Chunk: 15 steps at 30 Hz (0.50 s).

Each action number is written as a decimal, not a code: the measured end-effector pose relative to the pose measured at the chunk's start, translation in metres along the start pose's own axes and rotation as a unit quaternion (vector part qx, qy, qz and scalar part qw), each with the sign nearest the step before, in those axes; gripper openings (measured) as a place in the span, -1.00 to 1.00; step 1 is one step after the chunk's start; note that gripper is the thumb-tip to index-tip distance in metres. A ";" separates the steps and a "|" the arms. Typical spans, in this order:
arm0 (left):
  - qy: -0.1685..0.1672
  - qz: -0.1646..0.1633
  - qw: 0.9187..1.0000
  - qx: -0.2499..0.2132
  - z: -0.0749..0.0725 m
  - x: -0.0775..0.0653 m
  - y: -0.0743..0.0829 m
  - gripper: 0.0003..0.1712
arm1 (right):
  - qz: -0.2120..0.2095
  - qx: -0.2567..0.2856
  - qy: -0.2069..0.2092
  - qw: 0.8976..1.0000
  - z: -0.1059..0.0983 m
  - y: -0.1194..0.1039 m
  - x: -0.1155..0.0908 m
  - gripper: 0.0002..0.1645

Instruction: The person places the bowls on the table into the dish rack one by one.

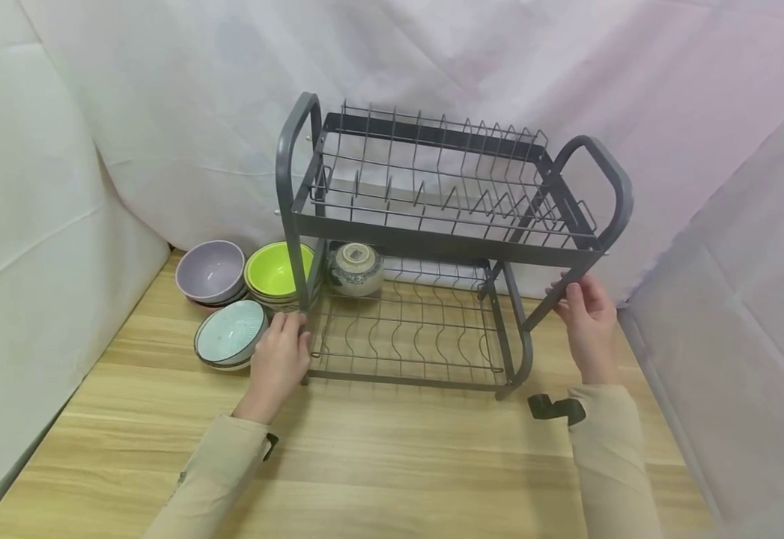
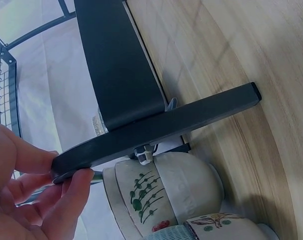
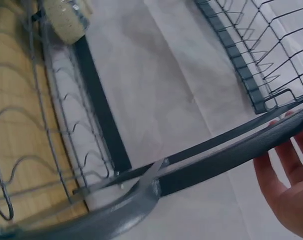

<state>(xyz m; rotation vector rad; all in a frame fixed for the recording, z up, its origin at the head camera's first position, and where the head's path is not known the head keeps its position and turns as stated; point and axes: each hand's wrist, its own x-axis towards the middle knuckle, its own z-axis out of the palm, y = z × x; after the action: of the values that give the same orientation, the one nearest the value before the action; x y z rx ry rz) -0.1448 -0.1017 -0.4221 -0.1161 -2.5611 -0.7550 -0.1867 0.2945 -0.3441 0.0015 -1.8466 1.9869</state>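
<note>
A dark grey two-tier dish rack stands on the wooden table, its wire upper tier over a wire lower tier. My left hand pinches the frame at the rack's front left, thumb on one side and fingers on the other in the left wrist view. On the opposite side, my right hand grips the right post, with the thumb in front and fingertips behind it. One patterned bowl sits upside down at the back left of the lower tier.
Left of the rack stand stacked bowls: a purple bowl on top of one stack, a lime green bowl on another, and a pale blue bowl nearer the front. White cloth hangs behind and at both sides.
</note>
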 end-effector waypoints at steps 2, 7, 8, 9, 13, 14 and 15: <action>0.004 0.004 1.000 0.000 0.000 0.000 0.000 -0.77 | -0.005 0.002 -0.005 1.000 0.000 0.001 0.001 -0.71; 0.005 0.010 1.000 -0.002 0.000 0.000 -0.001 -0.77 | -0.019 -0.004 -0.009 1.000 -0.001 0.002 0.002 -0.63; 0.005 0.012 1.000 -0.002 0.000 0.000 -0.001 -0.77 | -0.022 -0.007 -0.008 1.000 -0.001 0.002 0.002 -0.63; 0.004 0.013 1.000 -0.002 0.000 0.000 -0.001 -0.77 | -0.024 -0.006 -0.007 1.000 -0.002 0.003 0.002 -0.66; 0.006 0.026 1.000 -0.001 0.000 0.001 -0.002 -0.78 | -0.031 0.005 -0.005 0.999 -0.001 0.004 0.003 -0.80; 0.007 0.030 1.000 -0.002 0.000 0.001 -0.003 -0.78 | -0.033 0.008 -0.005 0.999 -0.001 0.005 0.003 -0.82; 0.007 0.033 0.999 -0.004 0.000 0.001 -0.003 -0.78 | -0.032 0.009 -0.004 0.999 -0.001 0.005 0.003 -0.84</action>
<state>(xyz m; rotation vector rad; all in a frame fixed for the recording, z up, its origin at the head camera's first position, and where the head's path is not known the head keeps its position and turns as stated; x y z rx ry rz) -0.1462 -0.1044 -0.4230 -0.1977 -2.5275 -0.7391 -0.1910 0.2968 -0.3483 0.0740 -1.8103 1.9627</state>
